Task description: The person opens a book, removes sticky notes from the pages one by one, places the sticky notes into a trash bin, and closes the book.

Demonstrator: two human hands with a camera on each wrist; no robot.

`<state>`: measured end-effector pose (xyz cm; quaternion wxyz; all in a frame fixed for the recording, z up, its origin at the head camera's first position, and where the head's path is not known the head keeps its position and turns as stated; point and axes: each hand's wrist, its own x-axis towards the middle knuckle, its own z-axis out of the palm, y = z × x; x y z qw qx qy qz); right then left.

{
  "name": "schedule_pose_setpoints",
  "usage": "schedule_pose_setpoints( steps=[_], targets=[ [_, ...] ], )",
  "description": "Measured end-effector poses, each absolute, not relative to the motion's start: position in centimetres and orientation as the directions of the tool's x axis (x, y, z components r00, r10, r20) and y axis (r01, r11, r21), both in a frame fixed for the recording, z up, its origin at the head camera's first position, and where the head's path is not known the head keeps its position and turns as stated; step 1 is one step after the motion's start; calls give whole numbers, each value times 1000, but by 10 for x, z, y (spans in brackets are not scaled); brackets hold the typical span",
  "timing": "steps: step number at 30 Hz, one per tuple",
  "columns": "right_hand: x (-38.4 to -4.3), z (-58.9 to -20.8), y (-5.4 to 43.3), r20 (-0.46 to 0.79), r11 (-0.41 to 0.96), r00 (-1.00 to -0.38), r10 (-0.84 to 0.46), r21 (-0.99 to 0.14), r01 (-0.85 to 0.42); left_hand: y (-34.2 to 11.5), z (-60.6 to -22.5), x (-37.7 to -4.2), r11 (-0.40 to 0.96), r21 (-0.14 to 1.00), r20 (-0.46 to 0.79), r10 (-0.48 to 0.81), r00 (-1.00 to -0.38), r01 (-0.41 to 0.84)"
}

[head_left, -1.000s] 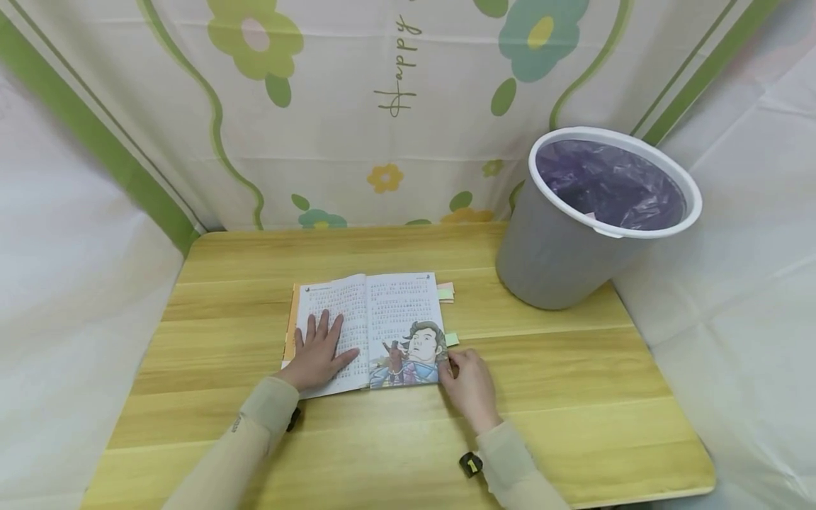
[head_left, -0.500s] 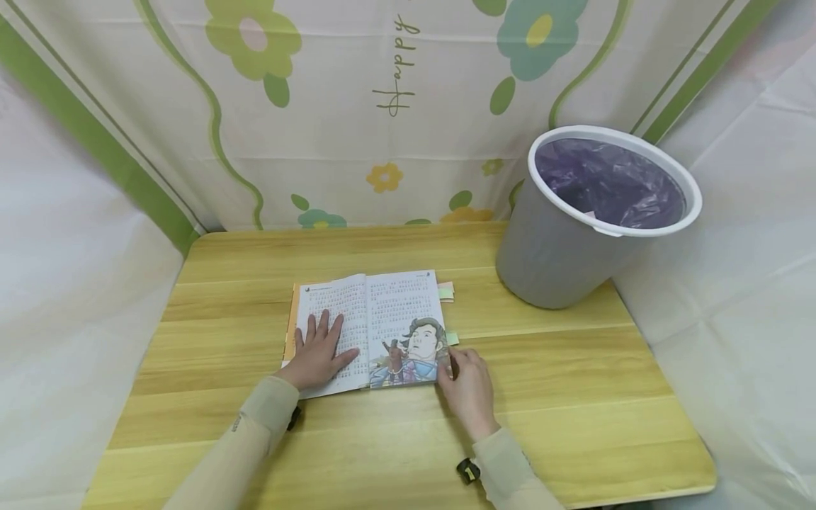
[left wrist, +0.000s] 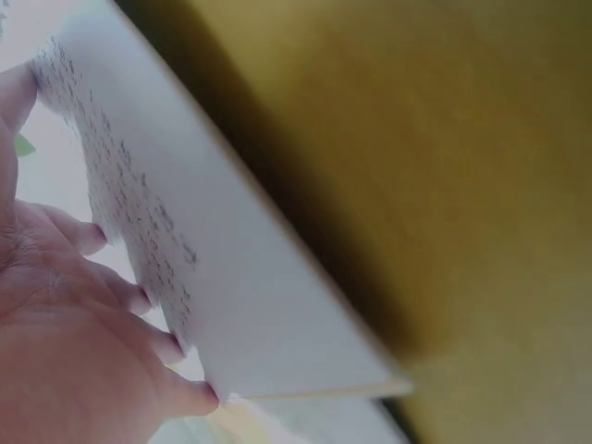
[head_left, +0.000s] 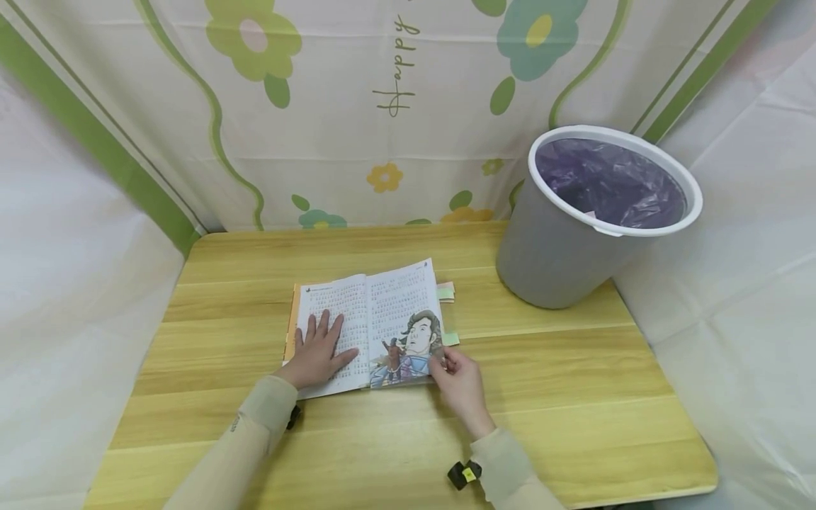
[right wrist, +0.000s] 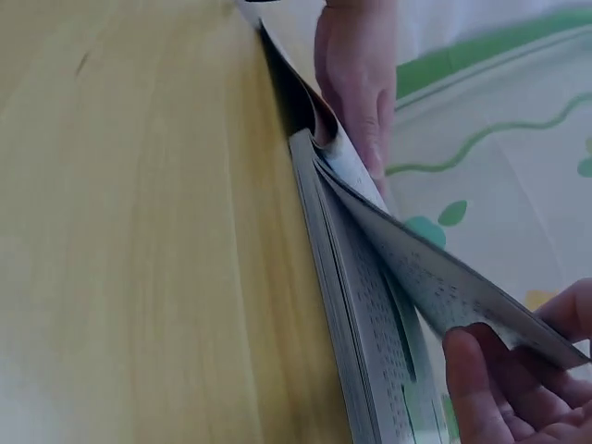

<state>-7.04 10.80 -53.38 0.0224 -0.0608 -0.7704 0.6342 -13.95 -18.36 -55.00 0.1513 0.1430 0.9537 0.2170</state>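
Note:
An open book (head_left: 344,297) lies on the wooden table, with text on both pages and a drawn figure at the lower right. My left hand (head_left: 316,358) rests spread on the left page, fingers straight; the left wrist view shows its fingertips touching the printed paper (left wrist: 139,222). At the book's lower right edge my right hand (head_left: 462,386) pinches the right-hand page (head_left: 408,312). In the right wrist view, this raised leaf (right wrist: 444,277) stands at an angle over the page block (right wrist: 338,268), held between thumb and fingers.
Green and pinkish sticky tabs (head_left: 446,291) stick out from the book's right side. A grey waste bin (head_left: 548,248) with a purple liner stands at the table's back right. Floral curtain cloth (head_left: 331,142) hangs behind the table (head_left: 574,411).
The right-hand page has risen from the pages beneath, its outer edge shifting up and inward. My right hand has moved slightly left with it, while my left hand stays in place.

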Motion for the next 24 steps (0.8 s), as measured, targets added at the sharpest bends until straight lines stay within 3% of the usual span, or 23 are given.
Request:
schedule_pose_setpoints(
  steps=[14,19,24],
  targets=[
    [-68,-532,68,225,320,-970,-88,-916,-241,-210,-553,-144,833,454,-178,432,-884,316],
    [-70,-538,52,346,438,-921,-181,-810,-390,-219,-551,-145,793,494,-132,474,-871,357],
    [-72,-541,41,352,574,-890,-290,-680,-456,-225,-547,-146,762,539,-103,483,-869,359]
  ],
)
